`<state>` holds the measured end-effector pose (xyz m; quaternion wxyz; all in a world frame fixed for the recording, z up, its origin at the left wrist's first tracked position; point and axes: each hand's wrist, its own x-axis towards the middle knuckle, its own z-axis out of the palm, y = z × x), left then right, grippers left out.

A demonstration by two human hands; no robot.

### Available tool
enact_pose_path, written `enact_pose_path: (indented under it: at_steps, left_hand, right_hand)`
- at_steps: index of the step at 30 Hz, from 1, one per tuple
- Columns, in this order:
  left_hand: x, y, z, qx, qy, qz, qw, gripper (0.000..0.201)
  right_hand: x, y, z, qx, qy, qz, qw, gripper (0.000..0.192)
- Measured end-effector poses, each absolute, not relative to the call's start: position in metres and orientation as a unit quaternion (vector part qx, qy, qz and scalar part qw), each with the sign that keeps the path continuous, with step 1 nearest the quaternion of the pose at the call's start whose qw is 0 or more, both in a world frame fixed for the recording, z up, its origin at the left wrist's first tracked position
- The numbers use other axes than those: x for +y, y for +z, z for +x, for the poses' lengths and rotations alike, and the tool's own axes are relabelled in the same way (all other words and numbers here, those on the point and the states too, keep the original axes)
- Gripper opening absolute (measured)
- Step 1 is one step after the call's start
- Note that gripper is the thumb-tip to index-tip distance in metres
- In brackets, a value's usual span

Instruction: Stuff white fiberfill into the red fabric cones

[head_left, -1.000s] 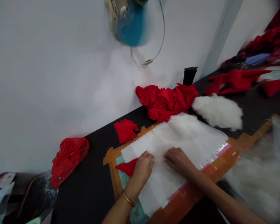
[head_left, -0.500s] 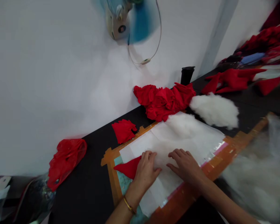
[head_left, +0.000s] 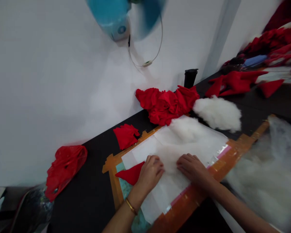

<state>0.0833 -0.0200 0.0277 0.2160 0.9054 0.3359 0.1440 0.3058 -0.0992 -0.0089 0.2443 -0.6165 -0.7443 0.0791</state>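
Note:
My left hand (head_left: 149,173) rests with curled fingers on a red triangular fabric piece (head_left: 129,174) and on white stuffing (head_left: 171,155) spread over a white sheet (head_left: 199,144). My right hand (head_left: 192,167) presses on the same stuffing just to the right, fingers bent. The sheet lies on a board with an orange taped border (head_left: 235,152). Whether either hand pinches the stuffing is hidden by the fingers.
A heap of red fabric (head_left: 167,103) and a white stuffing clump (head_left: 217,113) lie behind the board. A small red piece (head_left: 124,136), a red plastic bag (head_left: 63,168), a black cup (head_left: 190,77), more red pieces (head_left: 235,82) and a bag of stuffing (head_left: 269,171) surround it. A blue fan (head_left: 121,16) hangs on the wall.
Both hands shifted slightly on the stuffing, the left fingers curling in. The view drifted a little to the right and the fan head turned.

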Motion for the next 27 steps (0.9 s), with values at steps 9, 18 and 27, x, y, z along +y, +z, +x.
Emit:
enact_pose_path:
  at_steps: [9,18,27]
  left_hand:
    - [-0.026,0.051,0.046,0.423,0.111,0.888,0.139,0.031]
    - [-0.045,0.021,0.072,0.403,0.134,0.889,0.172,0.013]
    - [-0.071,0.017,0.027,0.561,0.201,0.799,0.08,0.036]
  right_hand:
    - [-0.063,0.023,0.319,-0.781,0.053,-0.561,0.269,0.101]
    - [-0.062,-0.019,0.26,-0.87,0.031,-0.446,0.205,0.055]
    - [-0.056,-0.002,0.262,-0.859,0.133,-0.47,0.155,0.01]
